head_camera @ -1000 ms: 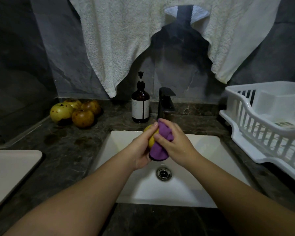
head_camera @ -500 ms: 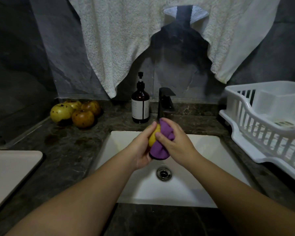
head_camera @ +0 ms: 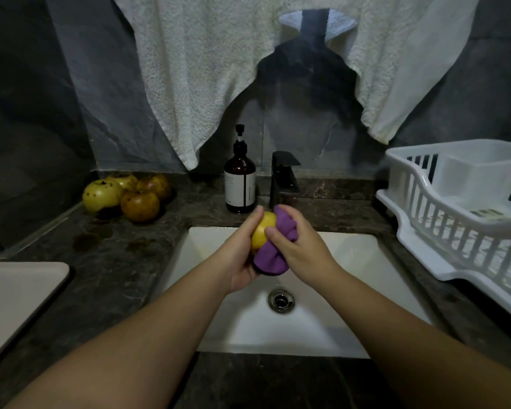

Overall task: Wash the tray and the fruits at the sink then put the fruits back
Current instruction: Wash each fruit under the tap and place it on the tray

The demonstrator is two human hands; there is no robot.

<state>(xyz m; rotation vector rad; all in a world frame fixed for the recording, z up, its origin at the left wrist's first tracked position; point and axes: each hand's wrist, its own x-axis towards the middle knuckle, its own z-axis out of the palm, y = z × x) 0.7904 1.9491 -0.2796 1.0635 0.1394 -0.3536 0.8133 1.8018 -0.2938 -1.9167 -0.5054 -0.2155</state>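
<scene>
Vs. 0.5 s ago: purple cloth (head_camera: 273, 249) has slid off to the right side of the yellow fruit (head_camera: 263, 233), so more yellow skin shows; right thumb now sits on the fruit/cloth seam. Both hands otherwise in about the same spot over the sink (head_camera: 348, 261). Nothing else on the table (head_camera: 124, 261) shifted.

Left hand (head_camera: 238, 255): fingers curled round the fruit from the left, gripping it; fingertips at the fruit's top. Right hand (head_camera: 298, 246): fingers curled round the cloth, gripping it and pressing it against the fruit's right side and underside. Fruit held above the basin's back half, just in front of the tap (head_camera: 283, 180), clear of the drain (head_camera: 281, 301).

Hidden / unclear: most of the fruit is covered by cloth + hands; its underside can't be seen. Right fingertips are buried behind the cloth. Can't tell if water is running; light is dim.

Tray (head_camera: 15, 302): pale, on table at far left, cut off by frame edge. Other fruits (head_camera: 127, 196) in a cluster at back left of table, touching each other; the rear one partly hidden. Soap bottle (head_camera: 240, 178) upright just left of tap. White dish rack (head_camera: 460, 214) at right, cut by frame edge. Towel (head_camera: 219, 69) hangs on wall above.
</scene>
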